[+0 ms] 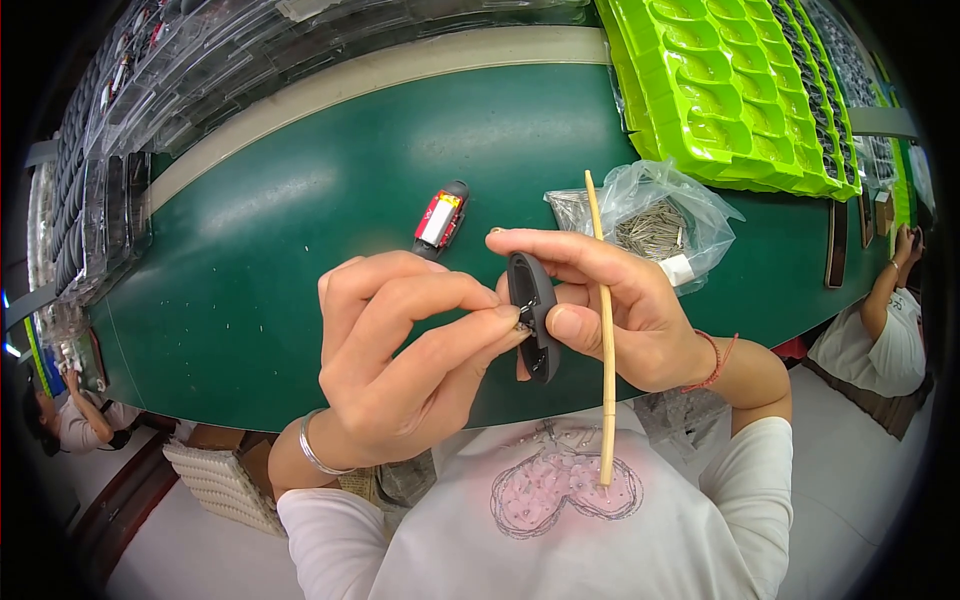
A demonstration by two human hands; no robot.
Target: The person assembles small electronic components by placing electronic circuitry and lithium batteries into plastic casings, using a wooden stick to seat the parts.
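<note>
My right hand point(645, 325) holds a black oval plastic shell point(537, 290) upright between thumb and fingers, its hollow side turned towards my left hand. A thin wooden stick point(608, 390) also rests in that hand, passing between thumb and forefinger and pointing away from me. My left hand point(390, 350) has thumb and fingertips pinched at the shell's hollow, on a small shiny metal piece point(523, 322). The fingertips partly hide this piece, so its exact shape is unclear. Just beyond my left hand lies a small red and black device with a white block point(439, 218).
A clear plastic bag point(715, 215) of metal pins point(652, 232) lies beyond my right hand on the green table point(240, 270). Bright green moulded trays point(720, 135) stand far right. Clear trays point(235, 75) are stacked far left. Other people sit at both sides.
</note>
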